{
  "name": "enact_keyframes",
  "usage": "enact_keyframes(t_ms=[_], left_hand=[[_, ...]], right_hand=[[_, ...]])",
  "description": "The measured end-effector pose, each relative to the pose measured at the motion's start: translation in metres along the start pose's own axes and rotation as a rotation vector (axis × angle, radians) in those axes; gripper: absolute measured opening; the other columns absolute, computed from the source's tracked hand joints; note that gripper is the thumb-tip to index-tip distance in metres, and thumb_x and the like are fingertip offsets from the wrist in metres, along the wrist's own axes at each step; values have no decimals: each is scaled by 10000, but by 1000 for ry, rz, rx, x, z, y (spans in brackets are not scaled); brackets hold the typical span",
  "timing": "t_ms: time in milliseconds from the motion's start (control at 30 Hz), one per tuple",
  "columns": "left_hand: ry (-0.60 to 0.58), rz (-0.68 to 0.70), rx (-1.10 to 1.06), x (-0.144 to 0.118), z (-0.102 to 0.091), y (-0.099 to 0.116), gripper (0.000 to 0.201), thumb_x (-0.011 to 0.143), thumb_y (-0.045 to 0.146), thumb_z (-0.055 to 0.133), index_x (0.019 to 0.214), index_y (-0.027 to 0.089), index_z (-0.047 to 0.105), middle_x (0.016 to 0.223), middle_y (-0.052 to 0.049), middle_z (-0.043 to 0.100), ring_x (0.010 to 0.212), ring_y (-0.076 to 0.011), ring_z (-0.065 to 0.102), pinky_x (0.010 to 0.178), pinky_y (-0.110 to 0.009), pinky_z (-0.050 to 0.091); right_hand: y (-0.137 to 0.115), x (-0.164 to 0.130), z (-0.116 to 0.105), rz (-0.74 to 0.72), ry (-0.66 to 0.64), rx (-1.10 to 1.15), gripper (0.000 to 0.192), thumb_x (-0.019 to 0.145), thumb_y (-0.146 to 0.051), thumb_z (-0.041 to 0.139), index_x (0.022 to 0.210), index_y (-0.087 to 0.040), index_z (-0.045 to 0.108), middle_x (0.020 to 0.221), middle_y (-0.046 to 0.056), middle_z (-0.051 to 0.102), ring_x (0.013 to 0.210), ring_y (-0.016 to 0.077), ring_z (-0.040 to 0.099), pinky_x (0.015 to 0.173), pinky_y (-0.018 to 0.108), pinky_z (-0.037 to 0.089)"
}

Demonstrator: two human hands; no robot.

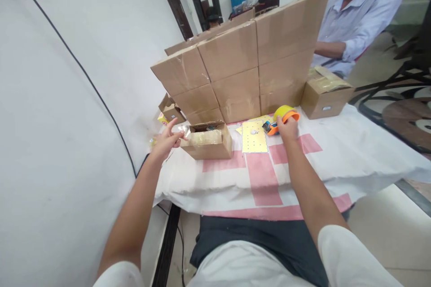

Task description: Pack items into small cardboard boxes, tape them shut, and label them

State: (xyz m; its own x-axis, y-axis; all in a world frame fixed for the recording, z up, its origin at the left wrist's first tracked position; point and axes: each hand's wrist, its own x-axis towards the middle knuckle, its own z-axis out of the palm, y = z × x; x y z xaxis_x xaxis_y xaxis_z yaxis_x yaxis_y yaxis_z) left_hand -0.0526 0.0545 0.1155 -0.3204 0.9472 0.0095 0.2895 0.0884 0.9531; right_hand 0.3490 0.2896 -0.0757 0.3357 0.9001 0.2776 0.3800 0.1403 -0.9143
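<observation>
Open small carton [209, 141], orange tape dispenser [282, 120]

Bright even daylight; soft shadows; wide-angle edge warp; slight blur

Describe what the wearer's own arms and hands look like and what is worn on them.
Both arms are bare from the upper arm down, each ending in a short white sleeve at the shoulder. The left hand and right hand are bare: no gloves, and no watch, ring or bracelet can be made out. No markings show on the sleeves.
</observation>
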Motion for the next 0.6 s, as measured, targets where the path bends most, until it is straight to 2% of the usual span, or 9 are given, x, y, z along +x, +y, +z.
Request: enact_keyframes(t_ms=[133, 300, 500, 600], left_hand=[[75, -101, 114, 37, -10, 8, 919, 854, 231, 696, 1638, 179, 219, 728, -29, 696, 422, -43, 324, 452, -187, 244], [92, -308, 287, 74, -12, 6, 838, 912, 212, 655, 1631, 196, 225, 701, 1, 662, 422, -43, 292, 461, -182, 240], [17, -418, 477, 80, -24, -3, 957, 767, 302, 829, 1585, 140, 360, 645, -5, 653, 440, -80, 376, 467, -216, 260], [2, -415, 631, 84, -26, -3, 993, 756, 332, 832, 1603, 148, 348, 642, -21, 677, 451, -109, 412, 477, -246, 276]], right_hand=[[2, 1, 1, -9, -6, -10, 344, 822, -481, 624, 671, -250, 418, 633, -5, 485, 643, 186, 482, 676, 364, 415], [2, 2, 1, -19, -7, -5, 347, 800, -497, 639, 687, -252, 422, 657, -3, 491, 676, 193, 485, 700, 365, 432], [1, 2, 0, -42, -16, -6, 366, 801, -497, 644, 677, -261, 393, 641, -14, 466, 653, 189, 473, 670, 362, 424], [4, 2, 2, -58, -6, 1, 367, 809, -480, 652, 681, -262, 386, 650, -15, 459, 660, 190, 477, 678, 364, 430]])
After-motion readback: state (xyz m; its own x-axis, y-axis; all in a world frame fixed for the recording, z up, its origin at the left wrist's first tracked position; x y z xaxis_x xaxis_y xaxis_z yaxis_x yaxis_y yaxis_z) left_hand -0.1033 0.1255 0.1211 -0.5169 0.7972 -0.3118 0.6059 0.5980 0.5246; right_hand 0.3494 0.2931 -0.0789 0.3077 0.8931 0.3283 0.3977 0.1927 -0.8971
